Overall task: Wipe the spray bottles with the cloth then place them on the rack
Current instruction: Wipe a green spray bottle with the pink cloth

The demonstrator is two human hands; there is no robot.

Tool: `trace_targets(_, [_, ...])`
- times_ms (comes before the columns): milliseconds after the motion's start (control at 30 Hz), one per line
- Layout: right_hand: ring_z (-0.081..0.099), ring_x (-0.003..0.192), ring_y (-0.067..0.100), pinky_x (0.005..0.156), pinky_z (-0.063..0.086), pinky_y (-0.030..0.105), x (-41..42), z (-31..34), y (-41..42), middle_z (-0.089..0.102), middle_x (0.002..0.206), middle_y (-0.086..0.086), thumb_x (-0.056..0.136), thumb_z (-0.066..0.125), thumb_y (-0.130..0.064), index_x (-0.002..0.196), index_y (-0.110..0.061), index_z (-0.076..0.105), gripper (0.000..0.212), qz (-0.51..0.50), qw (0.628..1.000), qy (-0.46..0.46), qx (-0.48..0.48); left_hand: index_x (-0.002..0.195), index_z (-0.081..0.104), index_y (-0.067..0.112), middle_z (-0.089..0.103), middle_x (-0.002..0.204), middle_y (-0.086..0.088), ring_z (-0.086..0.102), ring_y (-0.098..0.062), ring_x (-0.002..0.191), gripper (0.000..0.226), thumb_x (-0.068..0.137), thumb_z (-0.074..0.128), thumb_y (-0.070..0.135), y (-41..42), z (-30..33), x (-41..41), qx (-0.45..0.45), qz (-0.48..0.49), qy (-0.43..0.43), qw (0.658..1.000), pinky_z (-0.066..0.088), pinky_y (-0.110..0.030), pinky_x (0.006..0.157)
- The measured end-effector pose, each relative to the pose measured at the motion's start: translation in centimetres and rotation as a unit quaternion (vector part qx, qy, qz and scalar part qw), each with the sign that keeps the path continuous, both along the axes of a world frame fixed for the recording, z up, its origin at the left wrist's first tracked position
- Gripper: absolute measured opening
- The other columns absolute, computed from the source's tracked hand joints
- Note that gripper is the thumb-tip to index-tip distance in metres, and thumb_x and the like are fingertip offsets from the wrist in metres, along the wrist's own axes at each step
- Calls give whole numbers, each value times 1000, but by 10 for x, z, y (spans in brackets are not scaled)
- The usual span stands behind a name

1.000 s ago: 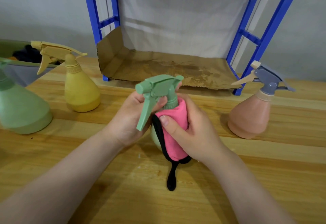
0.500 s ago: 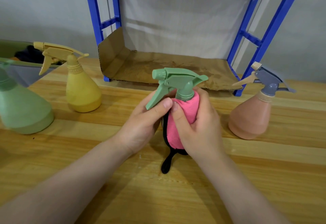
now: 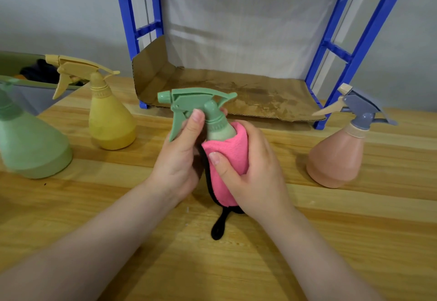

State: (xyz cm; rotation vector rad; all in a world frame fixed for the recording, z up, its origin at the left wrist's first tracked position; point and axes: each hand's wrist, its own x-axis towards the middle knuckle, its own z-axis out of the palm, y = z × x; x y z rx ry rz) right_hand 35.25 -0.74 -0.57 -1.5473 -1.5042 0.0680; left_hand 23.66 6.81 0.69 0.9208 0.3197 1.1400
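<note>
A small green spray bottle stands upright at the table's middle, its nozzle pointing left. My left hand grips its neck just under the trigger. My right hand presses a pink cloth with black edging around the bottle's body, which is hidden by the cloth. A yellow spray bottle stands at the left, a larger green one at the far left edge, and a peach bottle with a grey-blue trigger at the right. The blue rack stands behind, its bottom shelf lined with brown cardboard.
The wooden table stretches toward me. A green bin with dark items sits beyond the table's left corner. A grey wall is behind the rack.
The green bottle has turned in my hands, so its nozzle swung further left. My left thumb shifted up onto the neck, and the cloth slid lower, baring the bottle's shoulder.
</note>
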Motion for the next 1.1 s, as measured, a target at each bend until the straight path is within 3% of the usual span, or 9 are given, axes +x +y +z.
trace_targets(100, [45,122,-4,98,30,3,2,-2,-2,48,133,-16,85,53,-63,143,-21,41,73,24,999,25,-10,120,62,12,70,107,-3,65,-15,104,54,80,60,49,6,7,-5,-40,20,-30,999,54,-32,86])
trace_targets(233, [37,134,-7,104,28,5,3,-3,-2,40,145,-17,84,53,-64,151,-25,29,82,58,997,40,-21,104,69,18,71,99,2,65,-13,101,42,82,54,51,9,18,-8,-82,44,-72,993,54,-32,91])
trace_targets(400, [39,136,-3,106,35,13,7,-8,0,42,147,-13,87,49,-68,152,-26,24,81,92,992,85,-31,104,68,19,71,97,4,66,-12,95,41,93,47,53,12,22,-12,-118,31,-112,986,56,-32,82])
trace_targets(567, [44,132,-2,103,37,13,7,-10,1,46,142,-16,86,37,-79,148,-28,27,80,94,988,125,10,121,61,18,71,112,2,65,-13,105,40,84,59,33,8,20,-11,-51,23,-39,998,56,-35,89])
trace_targets(733, [39,135,-7,107,32,11,7,-11,3,42,144,-20,91,35,-74,148,-19,35,79,95,988,116,26,116,64,18,72,108,0,66,-13,105,32,86,62,28,9,18,-11,10,7,10,1000,53,-35,96])
trace_targets(867, [50,131,5,106,40,23,5,-6,3,54,139,-11,94,41,-66,139,-29,44,58,111,983,140,36,114,65,17,73,110,-3,66,-16,105,27,91,53,20,4,15,-10,113,-2,64,992,53,-30,90])
trace_targets(933, [52,128,4,103,40,19,3,-2,2,56,135,-14,97,45,-53,134,-35,45,41,125,979,152,51,117,65,16,72,113,-5,67,-20,107,28,92,54,23,2,15,-11,167,-1,95,981,52,-30,90])
trace_targets(1033, [51,130,3,104,37,16,5,0,1,56,136,-21,98,45,-52,137,-19,49,51,132,974,161,91,121,63,9,70,116,-7,66,-21,110,30,96,56,24,3,15,-13,247,25,154,956,51,-31,92])
trace_targets(1100, [53,130,8,105,38,20,8,1,0,58,135,-12,98,42,-58,137,-6,49,65,119,974,157,117,123,62,6,68,119,-8,63,-21,115,36,96,54,27,5,12,-13,301,58,203,930,49,-38,99])
